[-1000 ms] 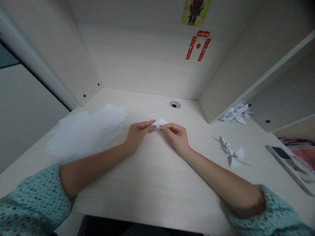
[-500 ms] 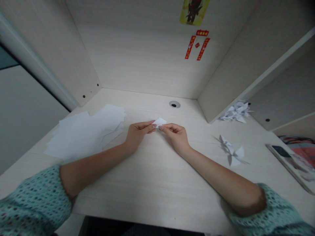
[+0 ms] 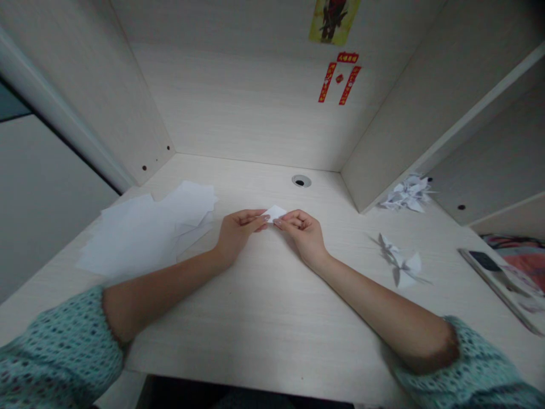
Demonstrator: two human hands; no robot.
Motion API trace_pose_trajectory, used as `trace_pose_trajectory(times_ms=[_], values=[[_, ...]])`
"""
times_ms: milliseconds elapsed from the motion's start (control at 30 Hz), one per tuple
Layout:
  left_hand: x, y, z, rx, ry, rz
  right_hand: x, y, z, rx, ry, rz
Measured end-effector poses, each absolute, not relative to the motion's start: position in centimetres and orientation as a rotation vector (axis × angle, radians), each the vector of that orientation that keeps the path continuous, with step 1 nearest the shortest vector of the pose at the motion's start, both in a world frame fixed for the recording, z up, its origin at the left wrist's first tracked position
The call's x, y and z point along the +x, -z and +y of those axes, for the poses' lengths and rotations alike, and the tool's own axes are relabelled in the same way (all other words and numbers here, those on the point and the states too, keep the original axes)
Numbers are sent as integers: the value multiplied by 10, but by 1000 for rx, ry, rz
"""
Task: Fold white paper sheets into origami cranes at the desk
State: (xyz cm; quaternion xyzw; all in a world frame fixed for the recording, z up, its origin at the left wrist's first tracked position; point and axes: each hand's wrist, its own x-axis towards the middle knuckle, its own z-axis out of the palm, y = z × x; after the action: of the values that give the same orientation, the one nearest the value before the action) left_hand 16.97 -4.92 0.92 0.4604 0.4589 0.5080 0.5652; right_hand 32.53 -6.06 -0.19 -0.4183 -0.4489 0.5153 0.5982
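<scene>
Both the left hand (image 3: 236, 232) and the right hand (image 3: 305, 234) pinch one small folded paper (image 3: 275, 213) by opposite ends, low over the bench (image 3: 264, 318), just on the person's side of the cable hole (image 3: 301, 181). Aligning edges before pressing should crease cleanly.

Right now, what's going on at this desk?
A person in teal knitted sleeves sits at a pale wooden desk. Their left hand and right hand pinch a small folded piece of white paper between them, just above the desktop. A loose spread of white sheets lies to the left. Two folded paper figures sit to the right, with a heap of more behind.
</scene>
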Motion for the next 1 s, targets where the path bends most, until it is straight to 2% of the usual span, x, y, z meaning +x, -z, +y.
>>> trace_pose_trajectory(times_ms=[600,1000], values=[[171,-5,-53,1217,-1182,1016,322,6,-62,-947,-1116,-1155],[169,-3,-48,1157,-1198,1026,324,9,-60,-852,-1186,-1147]])
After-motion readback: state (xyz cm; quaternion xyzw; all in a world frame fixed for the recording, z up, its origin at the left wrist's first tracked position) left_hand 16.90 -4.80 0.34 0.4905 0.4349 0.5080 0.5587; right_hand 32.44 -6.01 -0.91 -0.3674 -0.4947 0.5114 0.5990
